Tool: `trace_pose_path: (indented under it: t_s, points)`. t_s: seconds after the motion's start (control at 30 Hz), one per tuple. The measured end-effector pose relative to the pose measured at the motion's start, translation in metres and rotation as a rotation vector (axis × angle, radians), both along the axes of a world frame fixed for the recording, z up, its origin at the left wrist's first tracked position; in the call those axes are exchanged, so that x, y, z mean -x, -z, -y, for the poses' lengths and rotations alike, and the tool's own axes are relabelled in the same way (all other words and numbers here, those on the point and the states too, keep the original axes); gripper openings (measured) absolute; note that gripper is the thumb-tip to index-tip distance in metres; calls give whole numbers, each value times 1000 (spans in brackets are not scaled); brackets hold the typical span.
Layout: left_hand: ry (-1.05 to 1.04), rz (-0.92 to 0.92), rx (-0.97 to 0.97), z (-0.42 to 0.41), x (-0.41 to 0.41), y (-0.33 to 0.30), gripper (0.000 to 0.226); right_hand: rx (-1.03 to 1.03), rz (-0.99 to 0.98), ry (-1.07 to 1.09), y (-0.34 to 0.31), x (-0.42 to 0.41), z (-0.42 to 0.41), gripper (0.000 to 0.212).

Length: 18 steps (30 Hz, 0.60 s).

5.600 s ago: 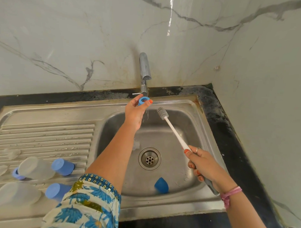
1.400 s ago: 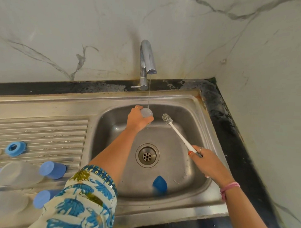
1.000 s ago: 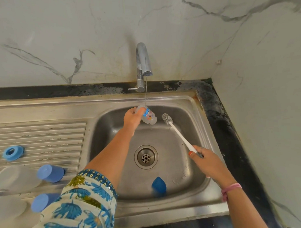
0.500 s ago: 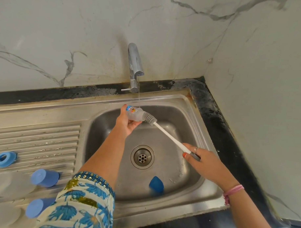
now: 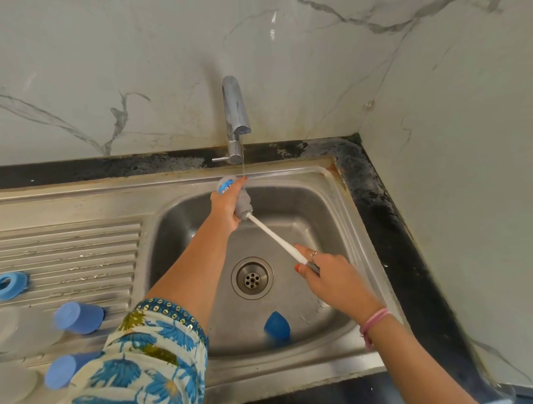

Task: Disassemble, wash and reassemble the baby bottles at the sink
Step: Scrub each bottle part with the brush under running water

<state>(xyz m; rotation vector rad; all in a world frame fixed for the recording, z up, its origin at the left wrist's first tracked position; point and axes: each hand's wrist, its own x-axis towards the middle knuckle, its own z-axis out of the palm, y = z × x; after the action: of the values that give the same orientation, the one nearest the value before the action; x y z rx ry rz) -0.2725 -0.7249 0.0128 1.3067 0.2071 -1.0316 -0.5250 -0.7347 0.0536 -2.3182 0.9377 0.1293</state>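
My left hand (image 5: 227,205) grips a small clear baby bottle (image 5: 243,201) with a blue print, held under the thin stream from the tap (image 5: 234,116). The bottle brush (image 5: 273,235), white-handled with a grey head, is pushed into the bottle's mouth. My right hand (image 5: 326,273) grips the brush handle over the sink bowl (image 5: 334,222). On the draining board at left lie a blue screw ring (image 5: 8,285), two blue caps (image 5: 78,317) (image 5: 61,374) and cloudy clear bottles (image 5: 19,329).
A blue cap (image 5: 276,326) lies in the bowl near the front, below the drain (image 5: 252,278). A black counter (image 5: 408,252) borders the sink on the right and back, against marble walls. The ribbed draining board (image 5: 67,255) fills the left.
The brush head went from beside the bottle into its mouth. My left hand turned the bottle so its opening faces the brush. Earlier my left hand held the blue ring, now on the draining board.
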Motion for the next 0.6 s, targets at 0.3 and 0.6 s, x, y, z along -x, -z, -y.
trace_pose_path:
  t_s: [0.3, 0.6]
  points:
    - [3, -187, 314, 3, 22, -11, 47, -1261, 399, 530, -8, -13, -12, 31]
    - [33, -147, 205, -3, 13, -21, 33, -129, 19, 63, -9, -21, -5, 42]
